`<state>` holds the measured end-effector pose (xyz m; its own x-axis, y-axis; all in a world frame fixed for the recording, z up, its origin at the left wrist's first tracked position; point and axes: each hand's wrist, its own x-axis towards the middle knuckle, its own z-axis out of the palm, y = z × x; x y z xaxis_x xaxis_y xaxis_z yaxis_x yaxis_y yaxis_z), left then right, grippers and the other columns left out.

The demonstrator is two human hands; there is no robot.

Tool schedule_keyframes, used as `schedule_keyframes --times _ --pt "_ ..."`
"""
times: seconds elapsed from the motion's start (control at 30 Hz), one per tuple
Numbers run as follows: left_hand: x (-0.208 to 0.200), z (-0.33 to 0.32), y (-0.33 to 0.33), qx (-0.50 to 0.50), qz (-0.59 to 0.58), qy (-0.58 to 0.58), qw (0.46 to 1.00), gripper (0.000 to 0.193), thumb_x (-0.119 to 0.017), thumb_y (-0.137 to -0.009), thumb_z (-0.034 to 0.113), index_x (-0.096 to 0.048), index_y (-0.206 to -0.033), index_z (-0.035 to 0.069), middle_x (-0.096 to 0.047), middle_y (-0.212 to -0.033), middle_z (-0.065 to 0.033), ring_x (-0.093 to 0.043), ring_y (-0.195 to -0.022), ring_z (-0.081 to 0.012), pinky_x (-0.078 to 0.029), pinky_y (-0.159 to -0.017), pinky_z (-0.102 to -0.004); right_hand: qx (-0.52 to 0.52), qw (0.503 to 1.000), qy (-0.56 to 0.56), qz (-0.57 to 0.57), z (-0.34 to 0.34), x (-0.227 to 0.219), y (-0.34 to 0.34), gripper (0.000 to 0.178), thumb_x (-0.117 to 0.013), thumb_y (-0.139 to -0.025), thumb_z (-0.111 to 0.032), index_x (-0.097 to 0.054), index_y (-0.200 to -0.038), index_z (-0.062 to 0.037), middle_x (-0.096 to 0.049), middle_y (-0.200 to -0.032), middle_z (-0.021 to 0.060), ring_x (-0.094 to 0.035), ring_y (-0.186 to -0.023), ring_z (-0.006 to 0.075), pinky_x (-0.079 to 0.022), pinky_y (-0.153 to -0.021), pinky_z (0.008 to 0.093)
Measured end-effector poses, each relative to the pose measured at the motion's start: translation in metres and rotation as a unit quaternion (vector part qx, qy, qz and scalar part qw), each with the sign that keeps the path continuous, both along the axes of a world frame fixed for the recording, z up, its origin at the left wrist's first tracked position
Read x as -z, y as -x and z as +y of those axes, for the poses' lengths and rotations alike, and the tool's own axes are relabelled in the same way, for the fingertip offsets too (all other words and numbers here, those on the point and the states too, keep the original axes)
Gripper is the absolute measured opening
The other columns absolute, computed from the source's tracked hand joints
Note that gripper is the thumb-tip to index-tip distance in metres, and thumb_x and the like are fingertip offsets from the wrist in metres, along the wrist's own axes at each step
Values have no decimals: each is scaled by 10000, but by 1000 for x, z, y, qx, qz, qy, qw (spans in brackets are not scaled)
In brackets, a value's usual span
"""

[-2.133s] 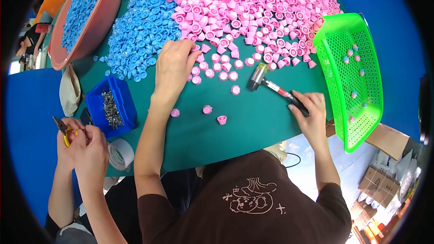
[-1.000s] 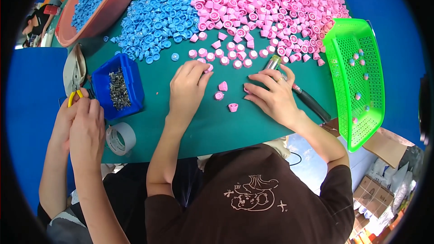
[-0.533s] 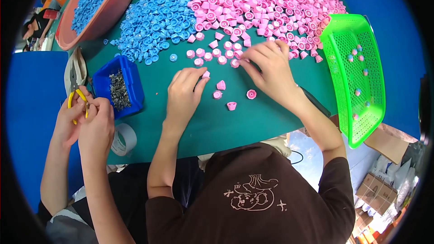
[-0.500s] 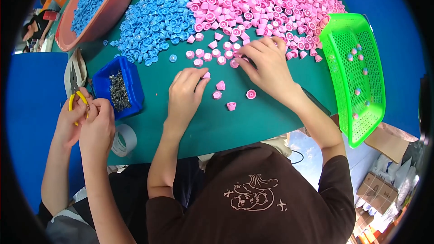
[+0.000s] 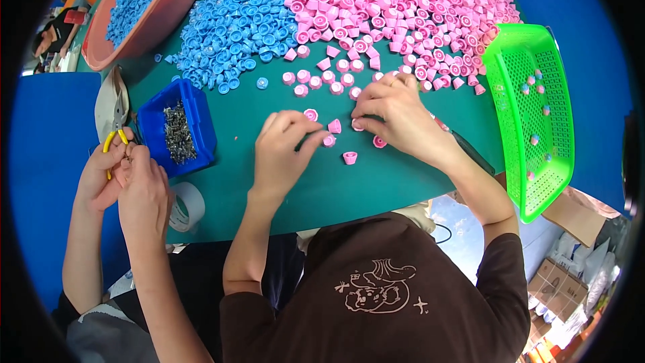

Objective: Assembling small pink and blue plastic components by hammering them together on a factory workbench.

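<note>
My left hand [image 5: 285, 148] is over the green table, thumb and forefinger apart, tips beside a small pink cup-shaped piece [image 5: 329, 141]. Another pink piece [image 5: 310, 115] lies just beyond those fingers. With its fingers bent, my right hand [image 5: 393, 111] pinches a pink cup-shaped piece [image 5: 357, 125] low over the table; its fingers partly cover it. Between and near the hands are more loose pieces, among them a tipped one [image 5: 334, 126] and one nearer me [image 5: 350, 158]. A short cluster of pink pieces [image 5: 328, 76] stands farther off.
Heaps of pink pieces [image 5: 403, 7] and blue caps [image 5: 235, 27] cover the far table. A green basket [image 5: 497, 94] holds several pink-and-blue pieces at right. At left are a blue bin [image 5: 207, 128] of metal parts, a tape roll [image 5: 191, 205] and a co-worker's hands [image 5: 138, 181] with yellow-handled pliers [image 5: 107, 148].
My left hand has let go of a pink piece, left on the table, and moved nearer and right to another. My right hand has come nearer with a pink piece.
</note>
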<state>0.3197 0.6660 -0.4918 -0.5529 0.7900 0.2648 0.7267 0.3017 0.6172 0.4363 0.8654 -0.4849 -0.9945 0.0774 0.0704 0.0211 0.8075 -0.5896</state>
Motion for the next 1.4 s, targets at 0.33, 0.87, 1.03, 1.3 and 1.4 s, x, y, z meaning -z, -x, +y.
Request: schedule_keyframes --times 0.33,0.87,1.03,1.3,1.4 --pt "9 -10 -36 -36 -1 4 999 238 -800 -696 100 -700 -912 84 -623 -825 -24 -556 -727 -188 -455 -635 -307 -54 992 -18 110 -23 17 28 103 -743 -762 -206 -690 -821 -141 -575 -902 -25 -511 -974 187 -293 -965 458" --pt "16 -23 -39 -29 22 -45 998 232 -785 -673 23 -706 -890 54 -654 -932 -46 -609 -837 -212 -498 -696 -315 -38 985 -82 150 -52 18 -55 145 -757 -733 -164 -700 -865 -152 -559 -834 -36 -498 -878 179 -345 -891 460" --pt "5 -37 -31 -59 20 -95 994 262 -767 -686 -15 -711 -931 57 -653 -943 -56 -616 -854 -216 -502 -734 -347 -44 987 -32 148 -48 2 -44 173 -758 -726 -122 -702 -888 -139 -572 -841 -22 -526 -863 184 -389 -851 417" --pt "10 -48 -11 -177 -8 28 984 235 -789 -707 46 -687 -918 48 -593 -803 -37 -561 -740 -151 -457 -640 -279 78 992 -37 90 -13 0 24 123 -709 -807 -137 -671 -897 -63 -604 -789 78 -631 -664 255 -498 -575 374" --pt "6 -50 -10 -199 -41 40 978 214 -798 -702 57 -672 -874 38 -587 -762 -24 -541 -702 -124 -444 -617 -266 82 994 -74 21 -8 0 29 195 -723 -783 -173 -655 -933 -68 -604 -827 79 -641 -709 276 -507 -597 395"
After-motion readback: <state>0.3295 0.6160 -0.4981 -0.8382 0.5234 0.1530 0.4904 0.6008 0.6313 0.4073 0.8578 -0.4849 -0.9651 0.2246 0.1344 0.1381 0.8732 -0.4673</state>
